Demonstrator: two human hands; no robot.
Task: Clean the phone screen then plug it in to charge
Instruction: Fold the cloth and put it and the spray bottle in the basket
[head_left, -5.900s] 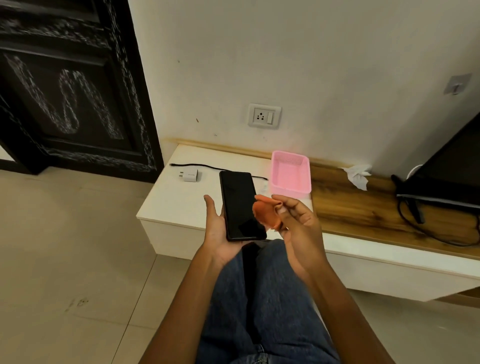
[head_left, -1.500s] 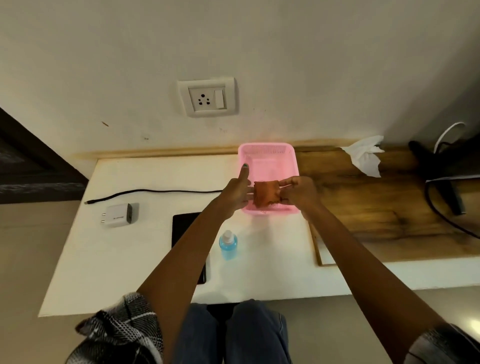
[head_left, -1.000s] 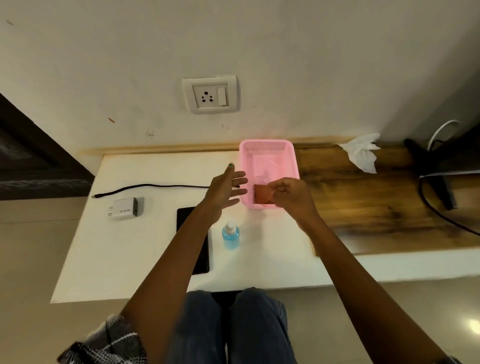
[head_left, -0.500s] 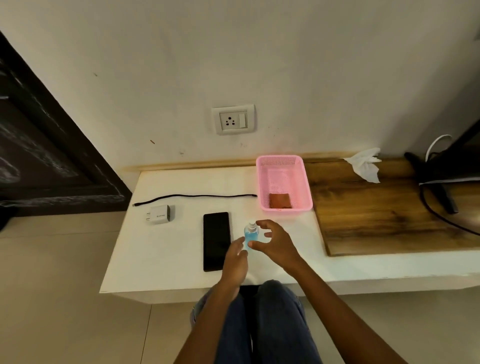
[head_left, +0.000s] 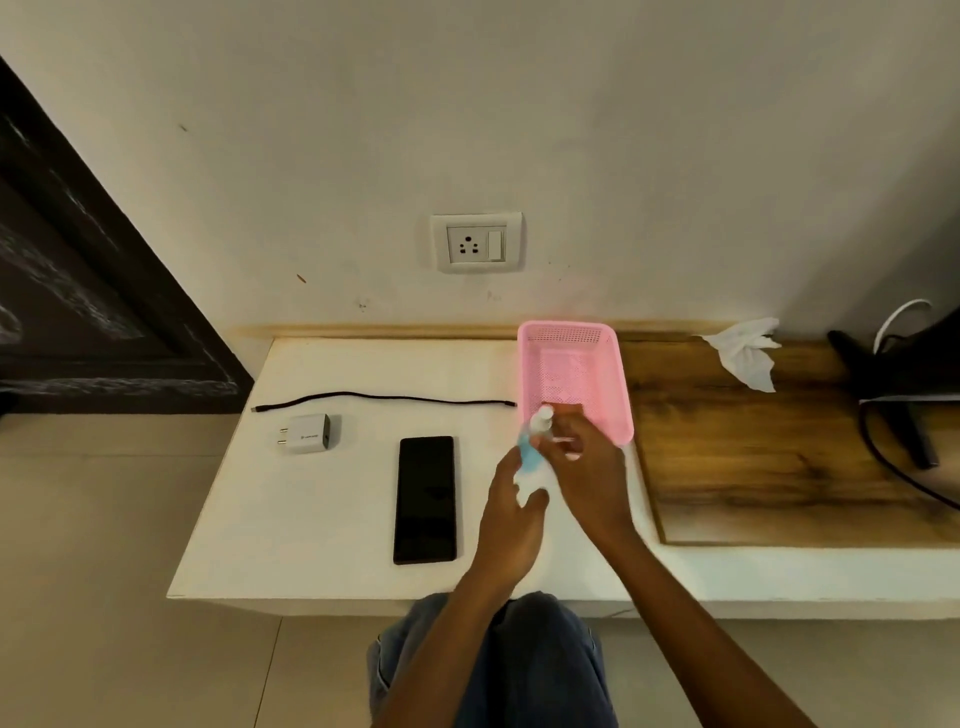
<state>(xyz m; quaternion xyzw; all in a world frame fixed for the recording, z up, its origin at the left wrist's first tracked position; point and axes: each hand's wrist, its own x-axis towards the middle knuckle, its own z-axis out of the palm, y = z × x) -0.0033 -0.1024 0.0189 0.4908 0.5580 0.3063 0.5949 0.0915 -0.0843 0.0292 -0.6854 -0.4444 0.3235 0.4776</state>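
Note:
The black phone (head_left: 426, 499) lies screen up on the white table (head_left: 311, 519). The white charger adapter (head_left: 307, 431) and the black cable (head_left: 384, 399) lie to its left and behind it. A wall socket (head_left: 475, 243) sits above the table. My right hand (head_left: 587, 467) grips a small blue spray bottle (head_left: 531, 441), lifted and tilted at the front edge of the pink basket (head_left: 571, 332). My left hand (head_left: 511, 514) is just below it, fingers apart, thumb against the bottle's lower end. My right hand hides the orange cloth in the basket.
A wooden board (head_left: 779, 457) covers the table's right part, with a crumpled white tissue (head_left: 748, 351) at its back. Black and white cables and a dark device (head_left: 904, 374) sit at the far right. A dark door (head_left: 78, 291) stands at left.
The orange cloth went from both hands into the pink basket. My right hand then took the blue bottle off the table and raised it toward the basket; my left hand followed.

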